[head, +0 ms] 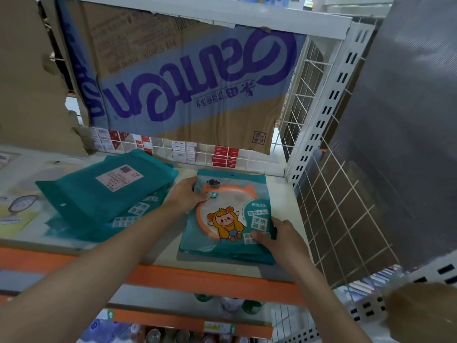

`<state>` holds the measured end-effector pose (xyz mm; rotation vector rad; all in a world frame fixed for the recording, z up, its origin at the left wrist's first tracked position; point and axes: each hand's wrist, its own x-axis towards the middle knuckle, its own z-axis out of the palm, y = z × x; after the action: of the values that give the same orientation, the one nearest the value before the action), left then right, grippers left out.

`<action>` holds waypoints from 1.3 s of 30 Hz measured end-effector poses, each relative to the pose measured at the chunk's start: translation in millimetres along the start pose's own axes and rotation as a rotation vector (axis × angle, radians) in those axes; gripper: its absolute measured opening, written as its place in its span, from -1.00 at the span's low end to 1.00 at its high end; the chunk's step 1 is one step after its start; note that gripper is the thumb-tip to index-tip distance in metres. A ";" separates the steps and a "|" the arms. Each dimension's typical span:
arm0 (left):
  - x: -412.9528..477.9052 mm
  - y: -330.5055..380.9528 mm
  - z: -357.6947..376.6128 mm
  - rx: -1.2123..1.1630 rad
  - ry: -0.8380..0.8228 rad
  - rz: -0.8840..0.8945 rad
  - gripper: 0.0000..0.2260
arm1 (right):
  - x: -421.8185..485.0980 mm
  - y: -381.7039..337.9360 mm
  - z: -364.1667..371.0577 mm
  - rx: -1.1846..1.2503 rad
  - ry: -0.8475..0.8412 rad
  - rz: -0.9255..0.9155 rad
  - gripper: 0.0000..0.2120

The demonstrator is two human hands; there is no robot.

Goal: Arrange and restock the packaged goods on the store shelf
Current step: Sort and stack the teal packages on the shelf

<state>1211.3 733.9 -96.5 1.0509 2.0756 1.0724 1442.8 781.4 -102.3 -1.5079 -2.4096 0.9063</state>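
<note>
You will find "Ganten" printed upside down in purple on the cardboard box (188,78). The white boxes (178,147) behind the wire read "STAPLES". The teal packet (257,184) in front shows "便携 高清".

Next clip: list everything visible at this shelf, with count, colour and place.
right stack: several packs, teal, shelf right, face up
left pile: several packs, teal, shelf left, top one face down
pale packs: count unclear, yellow-white, far left
cardboard: torn sheets, brown, one printed blue and purple, at the back
small boxes: many, red and white, behind the rear wire
shelf: one, white top, orange front beam
wire grid: one, white, right side
bottles: several, blurred, lower shelf
left hand: grips right stack's upper left edge
right hand: grips its lower right corner
</note>
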 end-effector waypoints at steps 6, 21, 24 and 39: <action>-12.8 14.7 -14.2 0.061 0.033 0.147 -0.54 | -1.8 -10.0 -12.4 -0.162 0.128 -0.064 -0.31; -10.8 -62.8 -191.3 0.752 0.145 0.224 -0.45 | 23.8 -159.5 56.7 -0.336 0.007 -0.472 -0.40; -9.6 -84.7 -228.0 0.763 0.125 0.265 -0.47 | 21.0 -194.8 83.6 -0.340 -0.022 -0.503 -0.39; 8.5 -156.1 -315.2 0.671 -0.033 0.284 -0.50 | -14.0 -289.9 187.6 -0.383 0.228 -0.579 -0.89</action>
<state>908.0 557.9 -67.7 1.7055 2.3659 0.4544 1147.0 603.3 -86.2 -0.8348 -2.7004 0.1543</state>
